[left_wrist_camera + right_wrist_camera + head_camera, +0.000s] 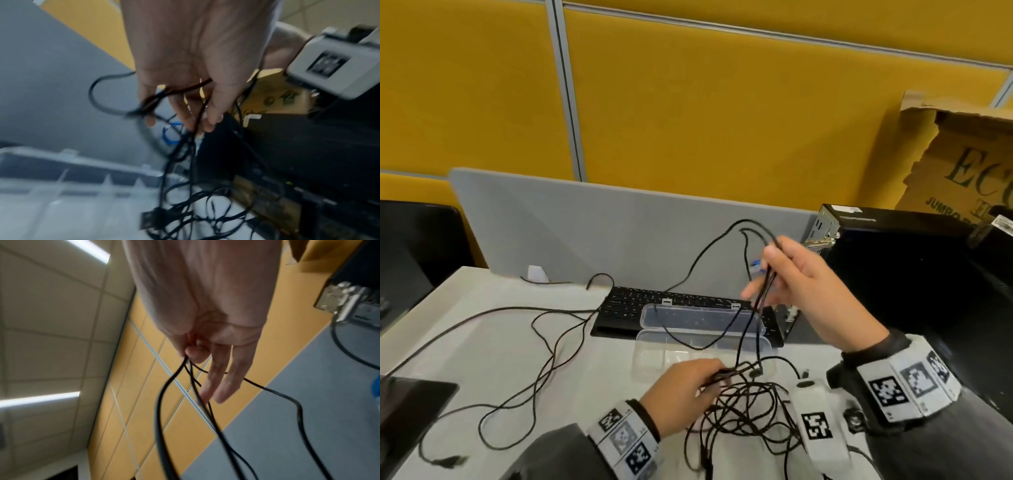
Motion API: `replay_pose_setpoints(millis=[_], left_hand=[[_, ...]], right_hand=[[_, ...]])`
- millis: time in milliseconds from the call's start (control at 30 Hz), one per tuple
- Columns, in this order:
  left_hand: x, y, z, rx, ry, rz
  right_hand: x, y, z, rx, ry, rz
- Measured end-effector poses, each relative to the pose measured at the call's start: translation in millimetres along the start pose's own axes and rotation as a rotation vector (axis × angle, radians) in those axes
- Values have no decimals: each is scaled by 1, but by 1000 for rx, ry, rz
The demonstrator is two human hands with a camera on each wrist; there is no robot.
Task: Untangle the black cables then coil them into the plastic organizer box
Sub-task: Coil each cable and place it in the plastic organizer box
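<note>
Early days: thin black cables (743, 407) mostly knotted, both hands pinching strands; clear plastic organizer box (702, 346) holds no coils.

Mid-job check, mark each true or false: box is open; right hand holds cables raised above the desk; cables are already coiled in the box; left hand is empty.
1. The box is open: true.
2. The right hand holds cables raised above the desk: true.
3. The cables are coiled in the box: false, they lie tangled on the desk in front of it.
4. The left hand is empty: false, it grips the tangle.
</note>
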State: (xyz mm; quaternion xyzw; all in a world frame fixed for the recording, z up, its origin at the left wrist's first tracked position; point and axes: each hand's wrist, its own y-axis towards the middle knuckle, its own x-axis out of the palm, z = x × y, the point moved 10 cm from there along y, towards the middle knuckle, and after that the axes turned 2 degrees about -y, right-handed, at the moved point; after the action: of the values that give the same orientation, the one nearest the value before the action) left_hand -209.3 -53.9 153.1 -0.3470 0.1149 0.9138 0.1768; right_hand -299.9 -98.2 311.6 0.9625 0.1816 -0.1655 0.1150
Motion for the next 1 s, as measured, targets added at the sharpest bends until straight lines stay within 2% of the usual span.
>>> replay_pose_setpoints(millis=[100,300,400,500,533,600,700,867,1000], left_hand=[[5,-8,-34,-92,-126,-63],[-16,-15,-53,-147,-292,56],[-25,-15,-55,-143,-316,69],[-30,-16,-58,-148,-315,35],[-30,-15,-59,-159,-337,19],[-28,-15,-57,-168,-425,-16],[-29,-14,-50,-171,-502,-5],[-30,-15,-47,-224,-617,66],[-29,-15,-41,-219,-662,57]], right_hand=[[-32,-4,4,11,74,124],[-81,-9,7,-106,-67,404],[-99,-14,-3,-222,-256,535],[-106,-22,-16,-350,-545,635],[-102,-22,-17,-377,-640,623],[-83,-12,-4,-346,-782,468],[-49,-1,43,-158,-900,159],[1,-14,92,43,-703,-234],[26,-19,112,97,-648,-349]])
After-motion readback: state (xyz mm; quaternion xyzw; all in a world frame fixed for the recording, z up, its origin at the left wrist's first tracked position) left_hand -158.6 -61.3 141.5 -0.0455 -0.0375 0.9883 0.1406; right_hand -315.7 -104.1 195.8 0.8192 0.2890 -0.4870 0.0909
